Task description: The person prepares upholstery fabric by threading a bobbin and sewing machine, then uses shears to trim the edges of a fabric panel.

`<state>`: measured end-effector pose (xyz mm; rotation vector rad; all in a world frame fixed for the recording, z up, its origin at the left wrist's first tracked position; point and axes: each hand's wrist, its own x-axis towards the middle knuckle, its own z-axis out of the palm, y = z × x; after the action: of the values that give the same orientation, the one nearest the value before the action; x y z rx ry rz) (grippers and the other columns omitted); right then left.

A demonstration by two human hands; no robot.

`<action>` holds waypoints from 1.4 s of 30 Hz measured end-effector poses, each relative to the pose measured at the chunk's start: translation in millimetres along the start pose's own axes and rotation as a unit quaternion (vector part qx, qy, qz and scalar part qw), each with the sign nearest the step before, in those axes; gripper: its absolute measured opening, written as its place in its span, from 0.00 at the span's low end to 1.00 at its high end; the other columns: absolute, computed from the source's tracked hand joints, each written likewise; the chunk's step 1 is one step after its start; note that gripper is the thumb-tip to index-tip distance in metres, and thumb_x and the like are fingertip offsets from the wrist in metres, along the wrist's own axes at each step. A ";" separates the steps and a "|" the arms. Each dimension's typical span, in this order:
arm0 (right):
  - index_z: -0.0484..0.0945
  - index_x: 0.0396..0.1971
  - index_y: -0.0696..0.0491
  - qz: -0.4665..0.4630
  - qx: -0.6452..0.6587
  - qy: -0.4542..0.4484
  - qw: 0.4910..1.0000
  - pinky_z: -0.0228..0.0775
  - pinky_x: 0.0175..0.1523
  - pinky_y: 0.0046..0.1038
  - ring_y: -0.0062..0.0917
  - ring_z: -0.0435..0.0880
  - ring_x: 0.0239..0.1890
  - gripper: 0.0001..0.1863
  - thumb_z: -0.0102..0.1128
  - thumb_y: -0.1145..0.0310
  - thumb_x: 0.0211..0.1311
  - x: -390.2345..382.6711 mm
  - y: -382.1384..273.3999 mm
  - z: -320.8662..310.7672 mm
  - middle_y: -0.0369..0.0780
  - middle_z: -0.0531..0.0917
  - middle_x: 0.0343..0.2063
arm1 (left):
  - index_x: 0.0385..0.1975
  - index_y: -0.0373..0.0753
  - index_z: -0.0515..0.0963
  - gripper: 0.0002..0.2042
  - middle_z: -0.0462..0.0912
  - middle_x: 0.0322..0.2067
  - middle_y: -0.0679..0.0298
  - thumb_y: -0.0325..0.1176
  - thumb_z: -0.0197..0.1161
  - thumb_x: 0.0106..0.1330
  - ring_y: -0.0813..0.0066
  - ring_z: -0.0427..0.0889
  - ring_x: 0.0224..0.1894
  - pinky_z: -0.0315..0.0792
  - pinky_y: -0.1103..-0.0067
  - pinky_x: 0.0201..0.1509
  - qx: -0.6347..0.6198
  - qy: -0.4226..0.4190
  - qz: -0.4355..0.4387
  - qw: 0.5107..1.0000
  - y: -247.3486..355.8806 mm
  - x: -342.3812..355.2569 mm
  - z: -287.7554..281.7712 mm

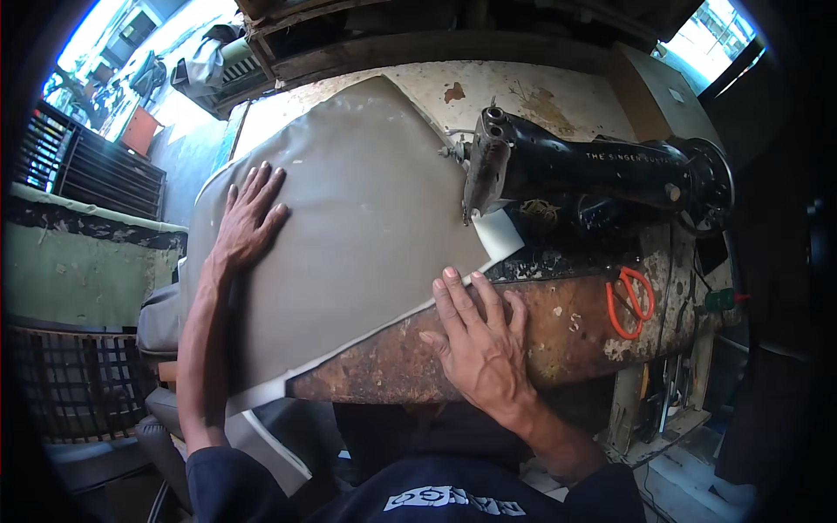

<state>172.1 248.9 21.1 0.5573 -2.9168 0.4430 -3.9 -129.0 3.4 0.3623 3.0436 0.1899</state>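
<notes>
Worker's hands and a grey-brown sheet (340,227) at a sewing machine (575,166). The sheet, pale-backed, covers the centre-left of the frame, its right-hand part at the machine's needle end. The left hand (250,218) lies flat upon it, grip spread; the right hand (484,344), at lower centre, rests its fingertips along the diagonal edge, grip loosely spread, pinching nothing visible. Orange-handled scissors (611,305) lie on the table (558,349), right of centre. Placement appears done; the work seems unfinished, the diagonal edge probably remaining. Stitches cannot be made out, so seam progress is uncertain.
</notes>
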 end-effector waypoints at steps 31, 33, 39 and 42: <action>0.76 0.65 0.56 -0.004 -0.036 0.035 0.999 0.63 0.53 0.38 0.31 0.69 0.41 0.32 0.61 0.50 0.68 55.8 -2.5 26.3 0.41 0.71 0.71 | 0.78 0.60 0.56 0.33 0.49 0.80 0.63 0.64 0.41 0.77 0.61 0.44 0.82 0.38 0.53 0.83 0.022 0.013 0.110 0.994 -32.2 147.0 0.6; 0.76 0.65 0.57 -0.002 -0.037 0.029 0.999 0.62 0.53 0.38 0.31 0.68 0.39 0.33 0.60 0.49 0.68 58.5 -2.5 25.9 0.41 0.71 0.71 | 0.78 0.59 0.56 0.33 0.50 0.80 0.63 0.64 0.42 0.77 0.61 0.45 0.82 0.38 0.52 0.83 0.020 0.016 0.112 0.993 -31.5 151.3 1.1; 0.76 0.65 0.56 -0.004 -0.049 0.026 0.998 0.62 0.52 0.37 0.31 0.67 0.39 0.35 0.58 0.45 0.70 57.5 2.5 24.7 0.40 0.71 0.71 | 0.77 0.58 0.59 0.32 0.51 0.79 0.61 0.62 0.43 0.77 0.59 0.47 0.81 0.40 0.52 0.82 0.020 0.032 0.125 0.991 -28.9 150.5 1.3; 0.77 0.63 0.56 -0.012 -0.024 0.049 0.998 0.63 0.52 0.38 0.30 0.69 0.36 0.31 0.60 0.49 0.69 59.4 5.0 22.4 0.41 0.74 0.69 | 0.77 0.53 0.60 0.32 0.52 0.79 0.58 0.60 0.46 0.77 0.58 0.47 0.81 0.40 0.55 0.82 -0.009 0.035 0.094 0.995 -41.2 135.2 2.8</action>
<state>113.6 226.2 9.9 0.5476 -2.8156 0.3848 -144.2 -136.2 -12.2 0.6540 3.0708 0.2463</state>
